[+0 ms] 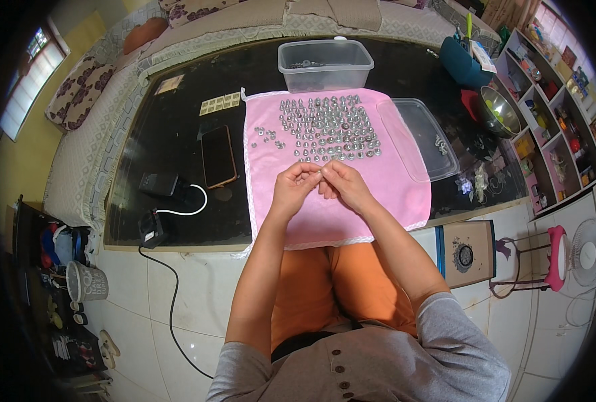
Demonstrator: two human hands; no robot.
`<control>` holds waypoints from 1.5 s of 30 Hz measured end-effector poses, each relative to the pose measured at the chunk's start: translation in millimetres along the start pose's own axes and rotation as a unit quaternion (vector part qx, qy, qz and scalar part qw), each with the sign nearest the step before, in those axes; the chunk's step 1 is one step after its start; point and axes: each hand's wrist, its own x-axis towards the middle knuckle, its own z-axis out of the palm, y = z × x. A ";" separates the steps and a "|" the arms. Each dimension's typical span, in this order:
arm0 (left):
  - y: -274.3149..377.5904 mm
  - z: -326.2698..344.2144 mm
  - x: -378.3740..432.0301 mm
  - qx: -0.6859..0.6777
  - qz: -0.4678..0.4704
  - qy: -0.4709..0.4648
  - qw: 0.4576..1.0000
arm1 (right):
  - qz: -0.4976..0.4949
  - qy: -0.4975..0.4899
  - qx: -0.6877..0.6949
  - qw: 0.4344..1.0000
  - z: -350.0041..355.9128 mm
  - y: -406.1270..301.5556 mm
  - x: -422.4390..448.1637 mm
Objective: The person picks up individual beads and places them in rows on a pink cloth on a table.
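Observation:
My left hand (pixel 298 183) and my right hand (pixel 344 182) meet over a pink cloth (pixel 323 211). Thumbs and forefingers of both pinch one small part (pixel 320 172), mostly hidden by the fingertips; its kind is too small to tell. Just beyond my fingers, small silvery metal pieces (pixel 328 128) stand in close rows on the cloth. To their left lies a loose scatter of small metal pieces (pixel 268 135). A clear plastic container (pixel 325 78) stands behind the cloth, with small dark parts inside.
A transparent lid (pixel 423 135) overlaps the cloth's right side, small pale pieces (pixel 441 145) on it. Left on the dark tabletop (pixel 177 125) are a smartphone (pixel 218 156), a sticker sheet (pixel 219 104) and a black box (pixel 158 184) near a white cable (pixel 197 208). A metal bowl (pixel 499 111) stands far right.

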 end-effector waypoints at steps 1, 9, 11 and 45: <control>0.2 0.7 0.0 0.000 0.000 0.000 1.000 | 0.004 -0.022 0.005 1.000 -1.9 1.6 0.4; 1.5 1.9 -0.7 0.011 -0.017 0.015 1.000 | 0.002 -0.009 -0.023 1.000 -1.7 1.8 -0.4; 1.8 1.3 -0.6 0.000 -0.015 0.010 1.000 | 0.024 -0.021 -0.025 0.999 -0.8 1.0 -0.5; 1.1 0.4 -0.6 0.025 -0.005 0.020 0.999 | 0.010 0.016 -0.036 0.999 4.5 -5.4 -2.8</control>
